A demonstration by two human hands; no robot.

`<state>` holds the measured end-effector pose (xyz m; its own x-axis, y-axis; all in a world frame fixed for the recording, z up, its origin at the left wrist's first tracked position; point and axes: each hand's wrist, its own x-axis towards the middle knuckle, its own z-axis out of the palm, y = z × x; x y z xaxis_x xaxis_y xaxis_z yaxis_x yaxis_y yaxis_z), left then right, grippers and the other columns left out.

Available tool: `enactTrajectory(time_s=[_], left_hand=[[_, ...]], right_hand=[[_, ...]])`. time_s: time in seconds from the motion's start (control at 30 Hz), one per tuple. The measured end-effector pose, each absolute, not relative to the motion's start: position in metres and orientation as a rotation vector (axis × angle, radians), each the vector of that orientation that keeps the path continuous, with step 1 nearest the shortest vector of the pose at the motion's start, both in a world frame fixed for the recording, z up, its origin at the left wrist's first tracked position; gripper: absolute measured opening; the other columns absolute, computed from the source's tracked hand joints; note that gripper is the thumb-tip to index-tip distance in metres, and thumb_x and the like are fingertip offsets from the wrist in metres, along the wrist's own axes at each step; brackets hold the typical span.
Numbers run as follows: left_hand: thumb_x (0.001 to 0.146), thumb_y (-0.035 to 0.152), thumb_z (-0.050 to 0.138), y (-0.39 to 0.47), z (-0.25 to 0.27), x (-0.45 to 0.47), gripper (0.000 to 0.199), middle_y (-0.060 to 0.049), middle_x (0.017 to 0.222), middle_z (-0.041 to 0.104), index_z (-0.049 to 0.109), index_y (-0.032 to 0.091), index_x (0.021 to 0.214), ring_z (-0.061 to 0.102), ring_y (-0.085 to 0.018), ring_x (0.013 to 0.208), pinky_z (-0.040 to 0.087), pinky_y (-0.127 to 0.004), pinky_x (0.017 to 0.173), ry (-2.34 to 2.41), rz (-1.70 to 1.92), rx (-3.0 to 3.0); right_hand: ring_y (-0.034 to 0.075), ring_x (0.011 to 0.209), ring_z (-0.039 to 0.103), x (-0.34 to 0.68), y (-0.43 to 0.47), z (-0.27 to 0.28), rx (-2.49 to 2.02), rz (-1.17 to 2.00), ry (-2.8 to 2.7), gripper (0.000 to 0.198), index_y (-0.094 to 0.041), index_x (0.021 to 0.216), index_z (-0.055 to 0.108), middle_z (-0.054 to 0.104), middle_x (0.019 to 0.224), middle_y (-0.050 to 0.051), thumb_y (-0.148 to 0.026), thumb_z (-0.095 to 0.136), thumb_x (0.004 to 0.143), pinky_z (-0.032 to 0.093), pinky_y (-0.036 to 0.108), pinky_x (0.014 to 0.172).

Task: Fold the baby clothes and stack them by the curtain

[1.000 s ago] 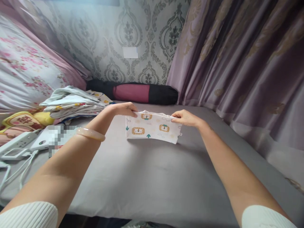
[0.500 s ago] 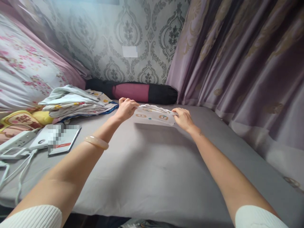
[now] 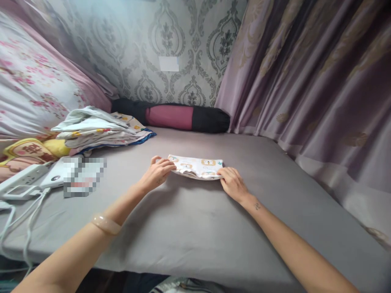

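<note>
A folded white cloth (image 3: 197, 166) with an orange and teal print is held between my two hands, low over the grey bed sheet (image 3: 183, 228). My left hand (image 3: 159, 173) pinches its near left corner, with the thumb hidden beneath. Opposite, my right hand (image 3: 233, 182) is closed on the near right corner. The far edge of the cloth appears to lie on the sheet, while the near edge is slightly raised and shows several layers. Whether it is a garment or a plain cloth, I cannot tell.
A pile of folded clothes (image 3: 97, 130) lies at the back left, beside a yellow plush item (image 3: 33, 152). Nearer are a power strip (image 3: 26, 179), white cables (image 3: 29, 228) and a blurred flat object (image 3: 84, 177). A black and maroon bolster (image 3: 171, 118) rests against the wall; curtains (image 3: 290, 89) hang right.
Both hands have come lower and nearer with the folded cloth. Earlier it hung from its top edge above the sheet; now it is laid flatter, its printed face turned up.
</note>
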<state>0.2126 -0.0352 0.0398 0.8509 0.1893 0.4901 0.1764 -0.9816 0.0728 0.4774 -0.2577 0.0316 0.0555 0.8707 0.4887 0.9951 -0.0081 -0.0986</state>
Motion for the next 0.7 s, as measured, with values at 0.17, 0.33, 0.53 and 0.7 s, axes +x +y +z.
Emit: enactTrajectory(time_s=[0.17,0.33,0.53,0.7], left_hand=[[0.093,0.014,0.034,-0.043,0.024,0.2,0.037,-0.004,0.115,0.07,0.066,0.026,0.107,0.061,-0.019,0.109,0.021,-0.044,0.105,0.324,0.592,2.958],[0.083,0.012,0.04,-0.051,0.03,0.192,0.041,-0.006,0.124,0.066,0.065,0.026,0.112,0.059,-0.02,0.114,0.021,-0.045,0.108,0.396,0.447,2.934],[0.096,0.036,0.033,-0.066,0.051,0.227,0.037,-0.009,0.096,0.072,0.065,0.02,0.085,0.064,-0.022,0.094,0.031,-0.047,0.1,0.694,0.367,2.92],[0.097,0.035,0.032,-0.072,0.033,0.289,0.034,-0.013,0.122,0.063,0.058,0.018,0.113,0.054,-0.026,0.119,0.033,-0.047,0.104,0.78,0.472,2.96]], right_hand=[[0.022,0.104,0.057,0.467,-0.272,0.025,-1.996,-0.244,-1.905,0.033,-0.02,0.103,0.06,0.066,0.108,0.007,-0.003,0.039,0.085,0.04,0.033,0.091],[0.02,0.111,0.054,0.464,-0.282,0.032,-2.067,-0.12,-1.945,0.044,-0.021,0.111,0.062,0.064,0.12,0.007,-0.002,0.039,0.079,0.038,0.032,0.096],[0.018,0.098,0.061,0.463,-0.25,0.049,-2.189,-0.023,-1.836,0.029,-0.021,0.093,0.068,0.07,0.101,0.005,-0.019,0.039,0.09,0.039,0.033,0.094],[0.022,0.134,0.04,0.445,-0.197,0.038,-2.289,-0.051,-1.756,0.047,-0.016,0.136,0.05,0.048,0.145,0.011,-0.025,0.028,0.096,0.026,0.04,0.111]])
